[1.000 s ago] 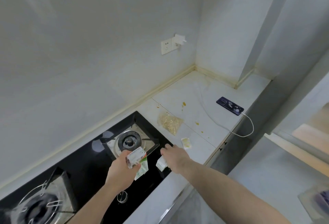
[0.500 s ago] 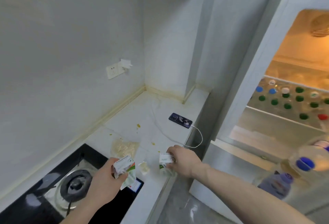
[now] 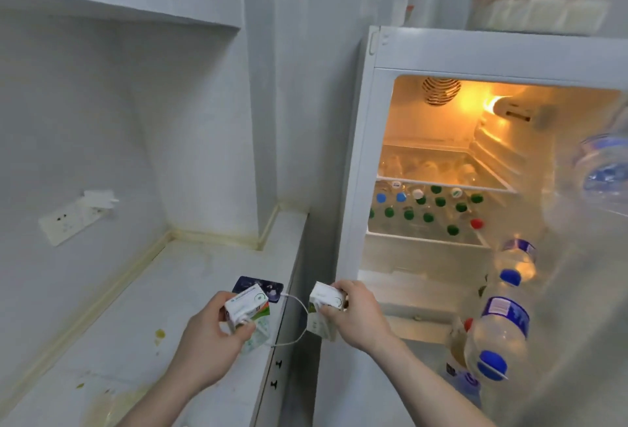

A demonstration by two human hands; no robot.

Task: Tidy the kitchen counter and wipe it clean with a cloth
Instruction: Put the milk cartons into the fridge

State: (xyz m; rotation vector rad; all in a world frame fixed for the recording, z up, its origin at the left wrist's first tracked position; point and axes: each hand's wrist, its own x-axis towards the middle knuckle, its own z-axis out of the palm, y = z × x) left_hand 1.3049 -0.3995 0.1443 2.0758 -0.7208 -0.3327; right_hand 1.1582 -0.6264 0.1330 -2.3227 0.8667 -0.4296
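Two small white cartons with green print are held up, one per hand: the left hand [image 3: 207, 341] grips the left carton [image 3: 247, 311] above the counter's [image 3: 142, 318] near right edge, and the right hand [image 3: 356, 316] curls round the right carton [image 3: 327, 304] just past that edge, before the open fridge [image 3: 441, 168]. Both are boxy cardboard. The pale, smooth counter carries yellowish smears and one dark flat phone [image 3: 258, 285] with a thin white cable [image 3: 299, 321] looping off the edge. Inside the lit fridge, many clear plastic bottles stand with green, blue, white and red caps; their number cannot be told.
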